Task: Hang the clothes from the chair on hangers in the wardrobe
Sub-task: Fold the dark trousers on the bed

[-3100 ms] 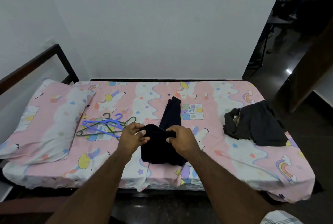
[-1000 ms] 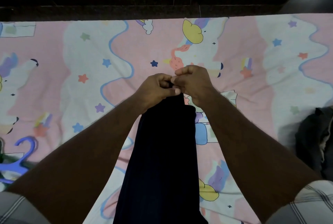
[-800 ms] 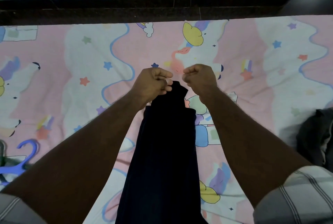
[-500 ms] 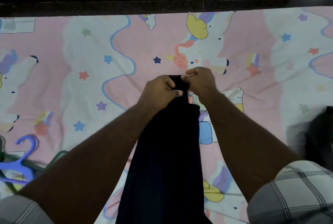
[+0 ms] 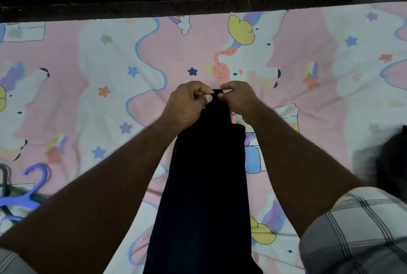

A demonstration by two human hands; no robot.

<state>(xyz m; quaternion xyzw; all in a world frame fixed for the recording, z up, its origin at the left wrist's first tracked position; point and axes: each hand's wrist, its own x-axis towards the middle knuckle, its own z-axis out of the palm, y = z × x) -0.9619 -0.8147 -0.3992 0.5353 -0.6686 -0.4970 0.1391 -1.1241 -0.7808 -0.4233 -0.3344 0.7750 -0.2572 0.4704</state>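
Dark navy trousers [image 5: 204,196] lie lengthwise on the bed, stretched in a long narrow strip from the bottom edge of the view up to the person's two hands. At the far end of the garment, the left hand [image 5: 187,103] has its fingers curled in and pinches the left corner of the hem between thumb and fingers. The right hand [image 5: 240,97] does the same at the right corner, fingers bent, thumb tip pressed against the cloth. The two hands sit close together, almost touching, with only a short strip of dark fabric showing between them. Both forearms reach forward from the lower corners, one on each side of the trousers. A checked sleeve [image 5: 356,234] covers the right upper arm at the lower right.

Beneath the garment spreads a pink and white bedsheet [image 5: 110,64] printed with unicorns, stars, clouds and wavy blue lines. Its far edge meets a dark bed frame [image 5: 154,3] that runs across the top, with a pale wall above it.

At the left edge, well apart from the trousers, a blue plastic hanger [image 5: 26,194] lies on the sheet, its hook pointing away from the person. Under and beside it are darker hangers [image 5: 4,176], only partly in view. At the right edge, a second dark garment [image 5: 394,159] rests on the sheet, blurred and cut off by the frame.
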